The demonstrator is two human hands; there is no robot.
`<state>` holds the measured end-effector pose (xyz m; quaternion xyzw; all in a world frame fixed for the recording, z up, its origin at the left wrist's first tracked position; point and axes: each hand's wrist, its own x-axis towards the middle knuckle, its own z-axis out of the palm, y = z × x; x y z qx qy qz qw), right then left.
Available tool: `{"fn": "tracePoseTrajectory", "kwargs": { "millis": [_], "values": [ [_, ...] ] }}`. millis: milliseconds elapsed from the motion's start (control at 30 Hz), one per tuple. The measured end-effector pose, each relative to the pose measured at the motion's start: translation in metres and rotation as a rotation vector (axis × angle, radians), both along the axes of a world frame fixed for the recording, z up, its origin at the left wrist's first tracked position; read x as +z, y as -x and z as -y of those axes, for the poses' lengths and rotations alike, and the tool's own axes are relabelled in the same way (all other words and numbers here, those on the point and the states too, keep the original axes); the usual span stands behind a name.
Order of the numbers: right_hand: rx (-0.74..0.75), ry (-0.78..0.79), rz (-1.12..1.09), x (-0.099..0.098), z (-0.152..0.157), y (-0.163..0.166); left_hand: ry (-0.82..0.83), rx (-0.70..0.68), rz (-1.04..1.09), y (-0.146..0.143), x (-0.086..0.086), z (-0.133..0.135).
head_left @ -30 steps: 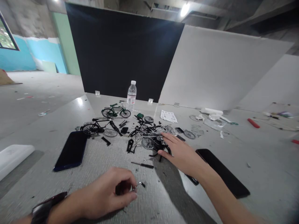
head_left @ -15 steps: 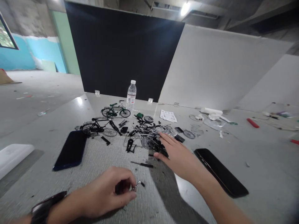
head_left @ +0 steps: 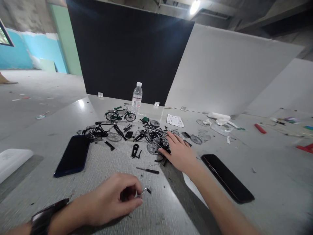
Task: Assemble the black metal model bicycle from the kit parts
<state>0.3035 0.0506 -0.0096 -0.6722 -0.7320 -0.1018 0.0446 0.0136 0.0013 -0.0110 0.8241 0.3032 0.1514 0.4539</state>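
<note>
Near the front of the table, my left hand (head_left: pixel 114 199) pinches a small bent silver piece with a black end (head_left: pixel 147 190), which looks like a miniature bicycle handlebar; its inner part is hidden by my fingers. My right hand (head_left: pixel 179 151) rests fingers-apart on a heap of model bicycle parts (head_left: pixel 153 135), covering some of them. Among these parts are black frame pieces, silver rods and a spoked wheel (head_left: pixel 153 148). A small screwdriver (head_left: pixel 148 170) lies between my hands. Left of the heap stand a partly built black model bicycle (head_left: pixel 101 130) and a green model bicycle (head_left: pixel 119 115).
A dark phone (head_left: pixel 72 156) lies at left, another phone (head_left: pixel 227 178) at right by my right forearm. Behind the models stands a water bottle (head_left: pixel 137 98). An instruction sheet (head_left: pixel 175 120) and plastic wrapping (head_left: pixel 222 125) lie farther back. A white box (head_left: pixel 14 161) sits at far left.
My right hand has shifted slightly over the heap, and several black and silver parts under it have moved. My left hand keeps its pinch on the small handlebar. The view has shifted slightly.
</note>
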Motion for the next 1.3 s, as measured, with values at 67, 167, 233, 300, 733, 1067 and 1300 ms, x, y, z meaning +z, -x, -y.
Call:
{"fn": "tracePoseTrajectory", "kwargs": {
  "millis": [67, 167, 233, 300, 733, 1067, 1300],
  "values": [
    [-0.018, 0.013, -0.038, 0.001, -0.001, -0.007, -0.015, 0.001, 0.007, 0.001, -0.001, 0.000],
    [-0.032, 0.027, -0.069, 0.002, 0.000, -0.012, -0.011, -0.004, 0.003, 0.001, -0.003, -0.001],
    [-0.023, 0.020, -0.070, 0.002, 0.001, -0.012, -0.003, -0.010, 0.004, 0.001, -0.003, -0.001],
    [-0.001, 0.014, -0.065, 0.002, 0.001, -0.012, -0.001, -0.010, 0.009, 0.000, -0.004, -0.001],
    [0.106, 0.037, -0.004, 0.005, -0.003, -0.012, -0.030, -0.015, -0.009, 0.002, -0.008, -0.002],
    [0.176, -0.040, 0.124, 0.016, -0.003, -0.033, -0.043, -0.009, 0.002, 0.001, -0.006, -0.002],
    [0.143, -0.137, -0.016, 0.022, 0.005, -0.047, -0.042, -0.020, -0.005, 0.002, -0.008, -0.003]
  ]
}}
